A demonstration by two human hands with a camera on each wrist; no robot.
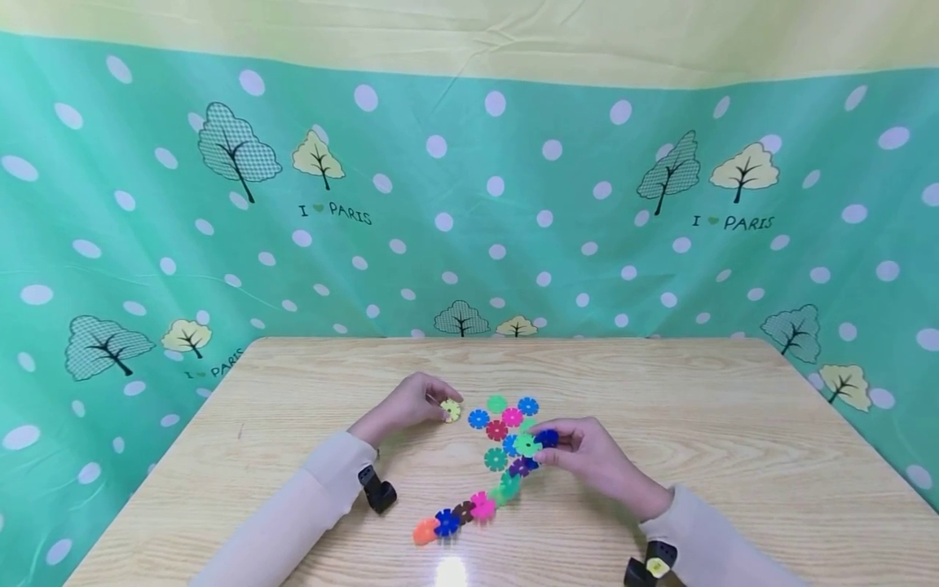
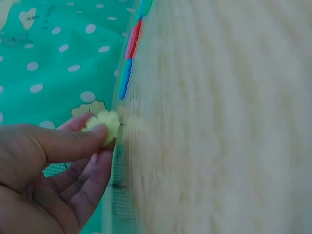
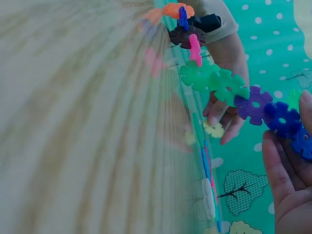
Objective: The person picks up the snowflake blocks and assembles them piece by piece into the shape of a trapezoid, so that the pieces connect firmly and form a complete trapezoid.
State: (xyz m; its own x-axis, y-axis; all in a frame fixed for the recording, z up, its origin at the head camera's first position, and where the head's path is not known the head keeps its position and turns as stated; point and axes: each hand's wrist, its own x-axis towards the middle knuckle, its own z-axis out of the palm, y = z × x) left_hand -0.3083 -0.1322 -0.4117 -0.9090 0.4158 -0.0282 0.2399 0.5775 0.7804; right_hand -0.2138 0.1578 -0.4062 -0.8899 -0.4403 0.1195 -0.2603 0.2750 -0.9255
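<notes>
Between thumb and fingers my left hand (image 1: 412, 403) pinches a pale yellow notched plastic disc (image 1: 451, 410), left of the other discs. A chain of interlocked notched discs (image 1: 482, 506) has its far end in the grip of my right hand (image 1: 592, 458). From an orange disc (image 1: 425, 531) nearest me, the chain runs through blue, brown, pink, green and purple ones. Close by the right fingertips are a light green disc (image 1: 526, 444) and a dark blue disc (image 1: 546, 439). In the right wrist view, dark blue discs (image 3: 282, 120) lie against that hand, partly hidden by it.
Several loose discs lie flat on the wooden table (image 1: 293, 359) beyond the chain, among them a red disc (image 1: 496, 430), a blue disc (image 1: 478, 419) and a green disc (image 1: 495, 459). A green dotted cloth (image 1: 469, 269) hangs behind the table's far edge.
</notes>
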